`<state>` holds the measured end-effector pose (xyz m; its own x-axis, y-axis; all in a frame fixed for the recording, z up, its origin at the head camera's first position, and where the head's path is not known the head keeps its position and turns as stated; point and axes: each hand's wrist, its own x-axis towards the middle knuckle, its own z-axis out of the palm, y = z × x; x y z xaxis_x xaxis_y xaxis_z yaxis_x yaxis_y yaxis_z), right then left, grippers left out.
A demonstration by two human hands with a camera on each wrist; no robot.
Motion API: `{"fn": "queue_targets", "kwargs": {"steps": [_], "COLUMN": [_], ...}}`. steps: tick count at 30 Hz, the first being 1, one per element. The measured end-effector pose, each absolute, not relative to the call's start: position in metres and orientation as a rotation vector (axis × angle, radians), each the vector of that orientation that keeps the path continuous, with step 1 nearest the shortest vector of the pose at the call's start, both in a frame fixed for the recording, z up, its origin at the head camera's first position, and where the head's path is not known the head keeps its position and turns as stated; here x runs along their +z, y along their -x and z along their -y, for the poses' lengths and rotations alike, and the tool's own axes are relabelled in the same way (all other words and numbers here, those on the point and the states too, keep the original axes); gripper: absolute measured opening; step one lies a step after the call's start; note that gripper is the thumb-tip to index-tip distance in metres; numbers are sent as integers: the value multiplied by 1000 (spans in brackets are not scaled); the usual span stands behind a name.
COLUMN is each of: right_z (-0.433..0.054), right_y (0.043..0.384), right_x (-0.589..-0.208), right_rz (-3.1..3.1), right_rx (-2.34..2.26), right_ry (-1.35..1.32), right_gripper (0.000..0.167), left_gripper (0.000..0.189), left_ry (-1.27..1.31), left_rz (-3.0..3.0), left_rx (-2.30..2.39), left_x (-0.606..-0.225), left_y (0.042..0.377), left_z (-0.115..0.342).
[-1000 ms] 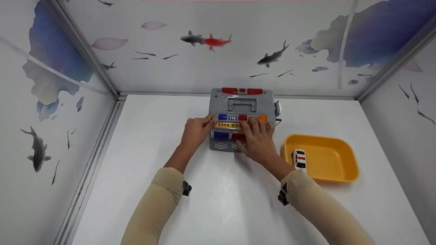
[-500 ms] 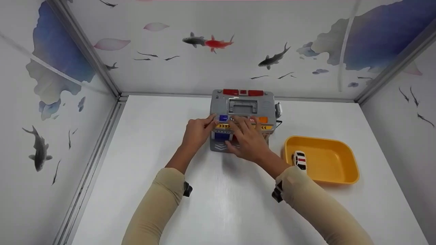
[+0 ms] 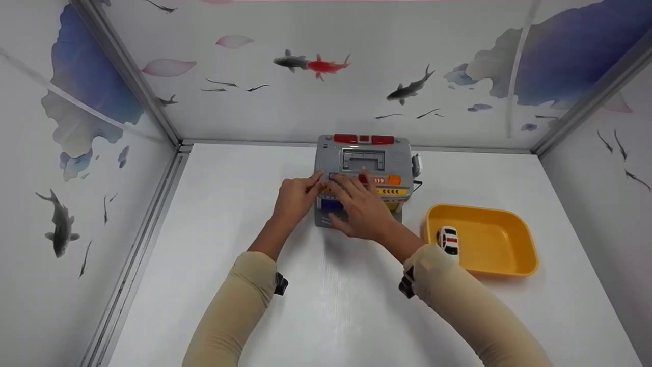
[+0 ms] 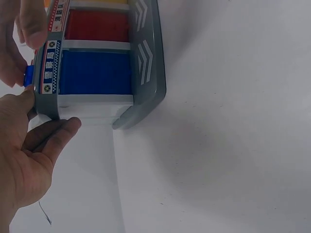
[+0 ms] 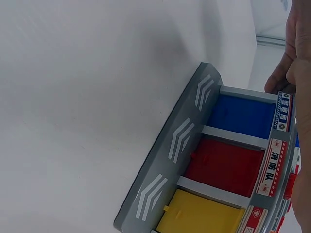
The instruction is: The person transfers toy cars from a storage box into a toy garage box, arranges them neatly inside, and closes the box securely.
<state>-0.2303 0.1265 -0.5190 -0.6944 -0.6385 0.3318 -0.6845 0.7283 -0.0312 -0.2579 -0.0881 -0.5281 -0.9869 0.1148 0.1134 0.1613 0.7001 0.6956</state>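
Right hand [image 3: 359, 206]: has shifted left along the roof's front edge of the box-shaped grey plastic toy garage [image 3: 328, 153] since the earlier frames, closer to the other hand.
Right fingers: spread and lightly bent, gripping nothing; fingertips at the small blue plastic button [image 4: 29, 75]; whether they press it, cannot tell.
Left hand [image 3: 295, 199]: thumb and fingers nearly together, pinching the garage's left front corner; thumb by the roof edge, fingers below it at the white side wall.
Garage place: upright on the white tabletop [image 3: 316, 316], near the patterned back wall [image 3: 356, 107].
Garage doors: flat blue door [image 4: 97, 73], red door [image 5: 226, 167], yellow door [image 5: 199, 213], side by side, all down.
Tray: rounded yellow plastic tray [image 3: 489, 242], right of the garage; white toy car with red and black markings [image 3: 449, 240] inside, near its left wall.
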Motion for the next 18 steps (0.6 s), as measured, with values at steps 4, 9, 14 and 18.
{"fn": "queue_targets", "kwargs": {"steps": [4,9,14,18], "right_z": [-126,-127,-129,-130], "right_y": [232,234,234,234], "right_x": [-515,-512,-513,-511], "right_rz": [2660,2681,2686,2684], "right_rx": [266,300,337,336], "right_ry": [-1055,-1068,-1082,-1086], "right_gripper": [69,70,74,75], "left_gripper": [39,39,38,37], "left_ry": [217,224,230,222], "left_rz": [2843,2830,2814,2822], "left_rx": [-1184,-1186,-1173,-1175], "left_x": [-528,-529,-529,-528], "left_y": [258,257,256,257], "left_z": [89,89,89,88]}}
